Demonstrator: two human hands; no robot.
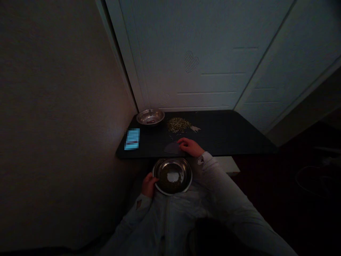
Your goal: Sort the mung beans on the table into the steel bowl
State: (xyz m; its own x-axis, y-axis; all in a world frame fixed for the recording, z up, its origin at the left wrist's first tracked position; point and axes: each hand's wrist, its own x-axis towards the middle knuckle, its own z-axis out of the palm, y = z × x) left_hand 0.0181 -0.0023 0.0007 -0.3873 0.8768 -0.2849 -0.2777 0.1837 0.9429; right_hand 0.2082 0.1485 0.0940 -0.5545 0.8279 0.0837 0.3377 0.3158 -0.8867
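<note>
A steel bowl (188, 177) sits at my lap, just below the table's near edge, with greenish-brown grains or beans inside. My left hand (148, 185) grips its left rim, thumb over the edge. Over the front of the dark table, my right hand (190, 146) has its fingers closed on the right end of a flat, half-round greyish-purple scraper (172, 148). Beyond it lies a spread pile of greenish grains (178, 124), with a small heap of paler bits (195, 128) at its right. A few loose pieces are scattered between the pile and the scraper.
A second steel bowl (157, 116) with a dark label inside stands at the table's (226, 133) back left. A lit, blurred-out phone-like screen (132, 139) lies at the left end. Behind rises a white panelled door (213, 85); a wall (80, 124) closes off the left.
</note>
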